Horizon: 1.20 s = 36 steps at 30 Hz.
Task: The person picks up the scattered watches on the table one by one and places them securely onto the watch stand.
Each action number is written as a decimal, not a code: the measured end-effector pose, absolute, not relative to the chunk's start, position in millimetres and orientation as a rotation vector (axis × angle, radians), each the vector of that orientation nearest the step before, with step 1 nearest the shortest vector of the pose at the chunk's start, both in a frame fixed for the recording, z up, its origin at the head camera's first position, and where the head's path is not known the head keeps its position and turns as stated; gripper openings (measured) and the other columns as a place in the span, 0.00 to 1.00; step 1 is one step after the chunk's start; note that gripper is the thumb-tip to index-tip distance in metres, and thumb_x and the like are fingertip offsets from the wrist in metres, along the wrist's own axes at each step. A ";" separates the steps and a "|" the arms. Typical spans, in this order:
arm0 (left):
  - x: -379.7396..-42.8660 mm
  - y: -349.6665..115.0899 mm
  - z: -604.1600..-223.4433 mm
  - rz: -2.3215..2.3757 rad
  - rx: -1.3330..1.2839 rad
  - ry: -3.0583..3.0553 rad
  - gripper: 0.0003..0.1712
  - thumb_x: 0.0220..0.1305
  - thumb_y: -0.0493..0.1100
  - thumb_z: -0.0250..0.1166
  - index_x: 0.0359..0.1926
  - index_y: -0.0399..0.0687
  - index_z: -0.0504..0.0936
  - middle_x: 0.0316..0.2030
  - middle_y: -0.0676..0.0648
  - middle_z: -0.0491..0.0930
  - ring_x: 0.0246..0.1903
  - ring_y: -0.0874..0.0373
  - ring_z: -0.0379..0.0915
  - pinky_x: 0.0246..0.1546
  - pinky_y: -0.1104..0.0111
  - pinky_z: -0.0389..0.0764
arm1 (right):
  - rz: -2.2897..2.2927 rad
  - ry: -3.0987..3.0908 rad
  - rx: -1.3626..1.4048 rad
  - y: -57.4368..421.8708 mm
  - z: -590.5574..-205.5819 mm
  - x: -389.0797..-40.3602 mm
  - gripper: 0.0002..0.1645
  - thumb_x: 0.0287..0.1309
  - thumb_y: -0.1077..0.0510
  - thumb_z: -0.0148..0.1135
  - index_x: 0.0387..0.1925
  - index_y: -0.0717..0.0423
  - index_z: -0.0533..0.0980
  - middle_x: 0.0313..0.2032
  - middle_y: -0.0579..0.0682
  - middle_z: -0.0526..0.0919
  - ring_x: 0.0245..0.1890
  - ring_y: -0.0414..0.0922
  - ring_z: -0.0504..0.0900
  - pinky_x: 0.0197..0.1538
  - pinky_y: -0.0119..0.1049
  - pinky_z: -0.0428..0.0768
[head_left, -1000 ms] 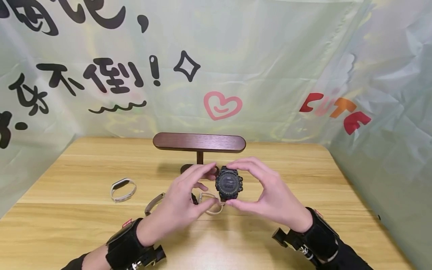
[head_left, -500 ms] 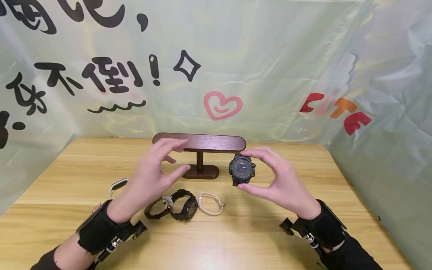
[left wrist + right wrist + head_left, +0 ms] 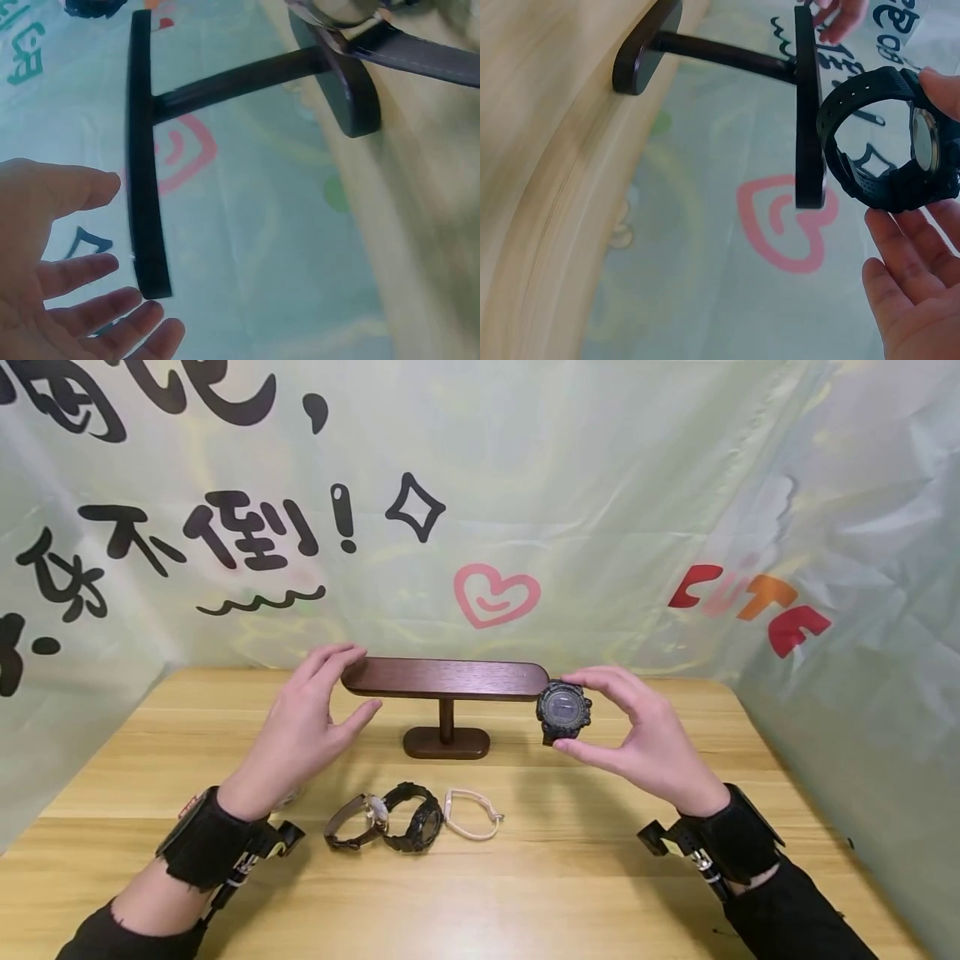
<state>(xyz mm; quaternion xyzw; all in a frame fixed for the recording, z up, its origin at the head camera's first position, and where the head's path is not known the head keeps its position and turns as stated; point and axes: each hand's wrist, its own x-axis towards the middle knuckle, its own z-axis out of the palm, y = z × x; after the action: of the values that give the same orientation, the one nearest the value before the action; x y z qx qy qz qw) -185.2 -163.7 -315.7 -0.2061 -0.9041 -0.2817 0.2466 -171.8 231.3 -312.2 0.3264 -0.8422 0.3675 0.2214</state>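
Between thumb and fingers my right hand (image 3: 656,739) pinches a black digital wristwatch (image 3: 564,710) by the top and bottom of its case. Its strap is closed into a loop, and in the right wrist view the watch band (image 3: 870,84) sits right by the end of a dark bar. That bar tops a brown wooden T-shaped watch stand (image 3: 450,680). At the bar's other end is my left hand (image 3: 303,722), fingers spread and relaxed, holding nothing. In the left wrist view its fingertips (image 3: 152,310) lie right at the bar's end (image 3: 155,281).
In front of the stand lie a brown-strapped watch (image 3: 343,827), a second black watch (image 3: 409,842) and a pale slim band (image 3: 471,837). My left wrist mostly hides a white fitness band. The wooden table (image 3: 525,902) meets a printed cloth backdrop (image 3: 600,485).
My right hand has carried the black watch rightward and up to the bar's right end. My left hand has let go of the watch and moved left to the bar's left end.
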 end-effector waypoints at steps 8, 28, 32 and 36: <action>-190.6 -169.7 -324.2 -0.810 -0.528 -2.508 0.35 0.70 0.41 0.74 0.73 0.37 0.74 0.70 0.34 0.76 0.62 0.35 0.78 0.60 0.40 0.82 | 1.017 -2.352 0.838 241.0 -316.3 -182.3 0.44 0.45 0.64 0.88 0.65 0.48 0.81 0.59 0.46 0.85 0.59 0.33 0.80 0.68 0.22 0.76; -194.5 -168.7 -330.2 -0.865 -0.520 -2.378 0.29 0.67 0.37 0.76 0.67 0.37 0.81 0.63 0.35 0.82 0.57 0.39 0.81 0.49 0.47 0.87 | 0.897 -2.404 0.725 252.1 -310.2 -204.6 0.41 0.50 0.58 0.87 0.67 0.43 0.81 0.61 0.46 0.86 0.40 0.37 0.70 0.43 0.29 0.67; -194.8 -169.0 -330.6 -0.852 -0.503 -2.378 0.29 0.67 0.38 0.76 0.67 0.38 0.81 0.63 0.35 0.81 0.55 0.39 0.81 0.48 0.48 0.87 | 0.892 -2.427 0.701 252.2 -310.4 -209.3 0.41 0.52 0.56 0.86 0.68 0.41 0.80 0.63 0.46 0.85 0.41 0.38 0.70 0.44 0.31 0.67; -194.8 -169.5 -331.4 -0.832 -0.494 -2.382 0.29 0.67 0.38 0.77 0.67 0.38 0.81 0.62 0.36 0.81 0.55 0.41 0.81 0.46 0.49 0.86 | 0.890 -2.475 0.675 251.8 -311.8 -212.8 0.42 0.55 0.51 0.85 0.70 0.35 0.78 0.66 0.44 0.83 0.45 0.38 0.72 0.48 0.32 0.70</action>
<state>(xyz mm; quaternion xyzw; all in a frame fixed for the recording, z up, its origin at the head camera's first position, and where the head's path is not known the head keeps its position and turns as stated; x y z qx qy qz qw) -194.8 -169.5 -331.4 -0.1844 -0.8891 -0.3105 0.2814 -212.8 251.8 -311.8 0.2429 -0.8909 0.3204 0.2114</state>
